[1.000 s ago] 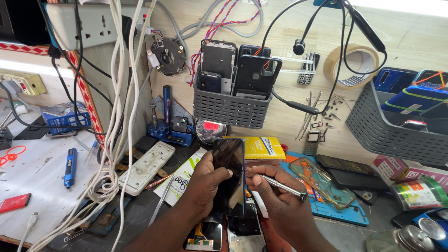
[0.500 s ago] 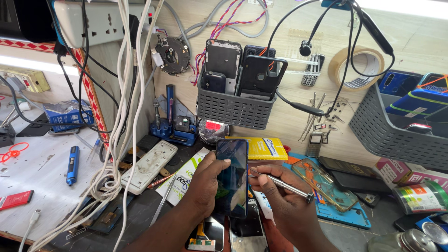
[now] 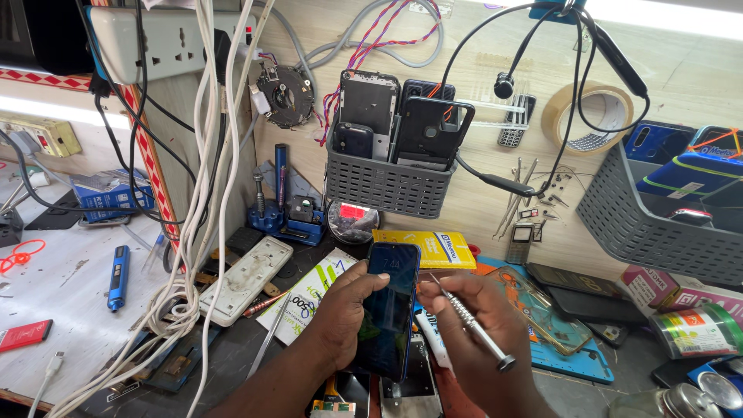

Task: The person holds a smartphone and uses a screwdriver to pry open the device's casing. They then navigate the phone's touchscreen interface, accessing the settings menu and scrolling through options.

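A dark blue glass-fronted smartphone (image 3: 389,310) is being gripped upright above the cluttered surface (image 3: 232,356) by the left hand (image 3: 348,310), while a slim knurled metal screwdriver (image 3: 472,323) is being pinched by the right hand (image 3: 480,333).

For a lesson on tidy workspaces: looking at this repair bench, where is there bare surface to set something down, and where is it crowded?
Free: the white benchtop at far left, between the blue screwdriver and the red card. Crowded: around the left hand holding the phone and the right hand with its metal tool; the white cables too.
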